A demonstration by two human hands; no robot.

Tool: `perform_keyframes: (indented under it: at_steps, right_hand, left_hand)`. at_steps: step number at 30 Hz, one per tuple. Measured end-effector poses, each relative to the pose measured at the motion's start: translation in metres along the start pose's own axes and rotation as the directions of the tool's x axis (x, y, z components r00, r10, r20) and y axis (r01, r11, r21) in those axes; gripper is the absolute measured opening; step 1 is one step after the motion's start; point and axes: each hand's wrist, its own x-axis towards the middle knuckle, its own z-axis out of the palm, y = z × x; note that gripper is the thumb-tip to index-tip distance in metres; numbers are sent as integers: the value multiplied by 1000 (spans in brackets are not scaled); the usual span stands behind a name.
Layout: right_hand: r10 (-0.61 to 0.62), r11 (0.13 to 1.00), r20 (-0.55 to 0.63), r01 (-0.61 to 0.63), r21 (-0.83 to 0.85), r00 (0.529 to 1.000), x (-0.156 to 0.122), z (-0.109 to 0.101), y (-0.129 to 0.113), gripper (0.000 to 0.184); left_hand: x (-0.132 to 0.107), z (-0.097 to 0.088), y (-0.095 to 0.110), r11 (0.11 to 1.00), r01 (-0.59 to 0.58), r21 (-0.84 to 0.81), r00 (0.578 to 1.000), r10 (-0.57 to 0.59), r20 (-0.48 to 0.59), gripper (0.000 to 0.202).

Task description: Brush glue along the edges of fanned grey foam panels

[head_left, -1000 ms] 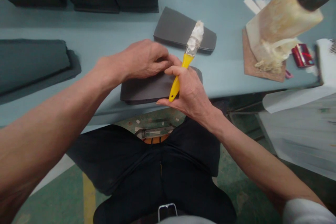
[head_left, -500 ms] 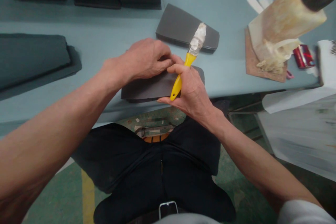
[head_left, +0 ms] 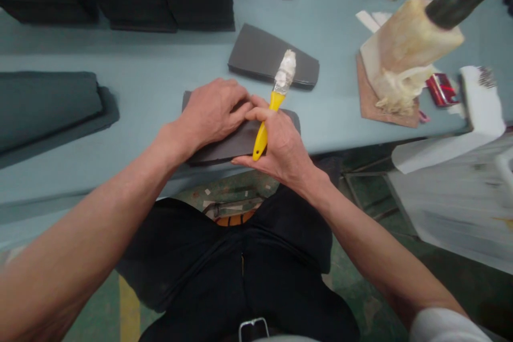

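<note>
Dark grey panel (head_left: 224, 149) lies along the near edge of the blue-green bench (head_left: 160, 59), set close to the body, I'd judge, for easy reach; a similar tapered grey stack (head_left: 256, 48) sits just beyond it. From my remote view its uncovered face looks smooth and matte, with rounded corners at the right end. My left hand (head_left: 214, 112) spans it, apparently as a steadying weight; those fingers curl, but whether they pinch anything I can't tell. My right hand (head_left: 286, 141) has its fingers gripping a yellow-handled paintbrush (head_left: 276, 100), white-caked bristles (head_left: 286, 69) pointing away, probably to keep them off the panel.
</note>
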Motion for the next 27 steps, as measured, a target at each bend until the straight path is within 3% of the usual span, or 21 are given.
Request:
perform_keyframes:
  at_steps: [5, 8, 11, 16, 19, 24, 27]
  right_hand:
    - [-13, 1000, 3, 13, 13, 1000, 2, -7, -2, 83]
    - [-2, 1000, -81, 5, 30, 997, -1, -23, 1, 79]
    - [122, 992, -203, -115, 48, 972, -12, -44, 14, 64]
    - [332, 941, -348, -334, 55, 877, -42, -66, 37, 51]
    - [356, 929, -373, -367, 44, 857, -55, -67, 37, 45]
    - [300, 947, -355, -322, -5, 885, -61, -62, 26, 37]
    - [253, 958, -370, -285, -36, 894, -60, -58, 24, 35]
  left_hand:
    - [2, -4, 3, 993, 0, 119, 1000, -2, 11, 49]
    - [3, -4, 1, 994, -5, 108, 1000, 3, 16, 51]
    - [5, -4, -2, 996, -10, 84, 1000, 8, 25, 53]
    - [6, -6, -2, 996, -10, 86, 1000, 9, 20, 59]
    - [7, -8, -1, 995, -29, 92, 999, 25, 41, 61]
    - [10, -12, -1, 998, -28, 61, 996, 22, 89, 61]
    - [8, -21, 0, 1000, -12, -14, 999, 13, 51, 62]
